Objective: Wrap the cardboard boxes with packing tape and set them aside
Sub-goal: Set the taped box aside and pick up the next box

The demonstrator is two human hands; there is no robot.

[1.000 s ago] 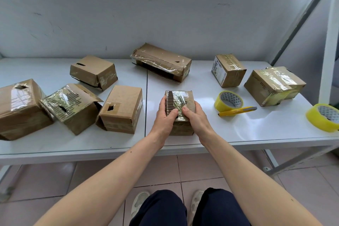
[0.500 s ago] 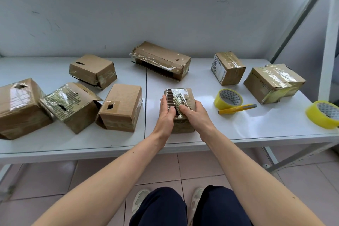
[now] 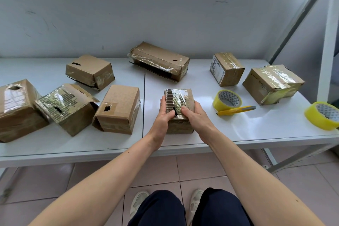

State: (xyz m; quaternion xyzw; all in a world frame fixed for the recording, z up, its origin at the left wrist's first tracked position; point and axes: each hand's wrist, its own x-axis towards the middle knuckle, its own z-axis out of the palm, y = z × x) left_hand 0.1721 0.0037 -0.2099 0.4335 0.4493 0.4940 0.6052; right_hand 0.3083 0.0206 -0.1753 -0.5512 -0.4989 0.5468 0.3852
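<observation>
At centre frame, a small tape-wrapped brown cardboard box (image 3: 179, 110) on the white bench (image 3: 256, 130) is gripped by the left hand (image 3: 163, 115) and right hand (image 3: 194, 118), fingers curled on it. Smoothing appears in hand; setting aside is judged next, beside the yellow tape roll (image 3: 227, 100).

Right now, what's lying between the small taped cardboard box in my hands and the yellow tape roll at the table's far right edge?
In the head view: another yellow tape roll and a yellow utility knife.
</observation>
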